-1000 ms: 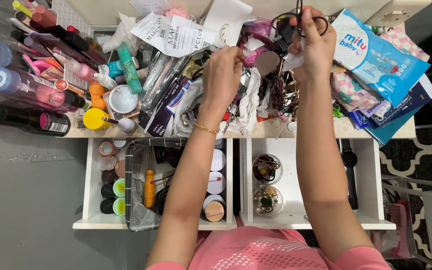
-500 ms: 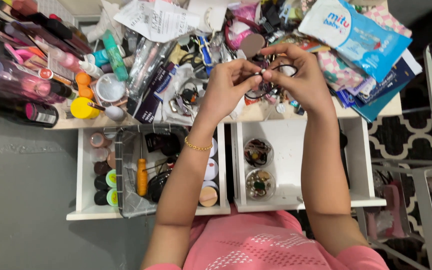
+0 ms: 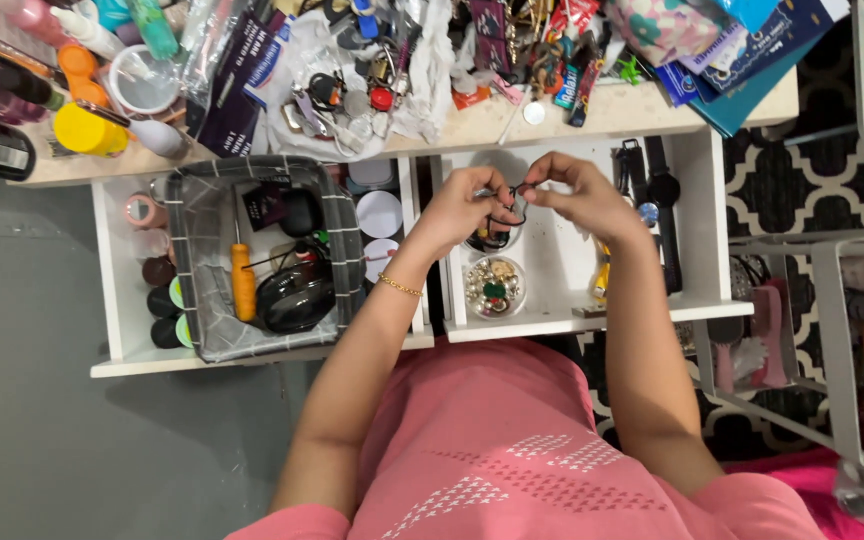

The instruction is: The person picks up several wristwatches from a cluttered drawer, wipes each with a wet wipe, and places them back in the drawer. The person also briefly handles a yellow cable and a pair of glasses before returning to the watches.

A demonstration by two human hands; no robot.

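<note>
Seen from above, a person in a pink top sits at a cluttered white tabletop [image 3: 642, 112] with two shallow drawers pulled open. Both hands meet over the right-hand white drawer [image 3: 562, 320]. The left hand [image 3: 462, 208] and the right hand [image 3: 580, 196] are each pinched narrow on the same thin black elastic hair tie [image 3: 514, 205], which hangs as a small loop between the fingertips.

All places below are relative to that drawer. The tie hangs just above its back half — over a small clear round jar of dark hair ties [image 3: 492, 238], mostly hidden by the left hand. Nearer the person, inside the drawer, stands a second clear round jar filled with gold and green jewellery [image 3: 494, 287]. Along its right wall lie black wristwatches [image 3: 664, 195]. To its left, in the other drawer, sits a grey wire-edged basket [image 3: 184, 260] holding an orange-handled tool [image 3: 243, 283].

The tie looks light, soft and stretchy; it would likely bend or snap back rather than break. A fingertip pinch on the band itself, at two opposite points, seems the surest hold — a loose grip could let it spring away.
</note>
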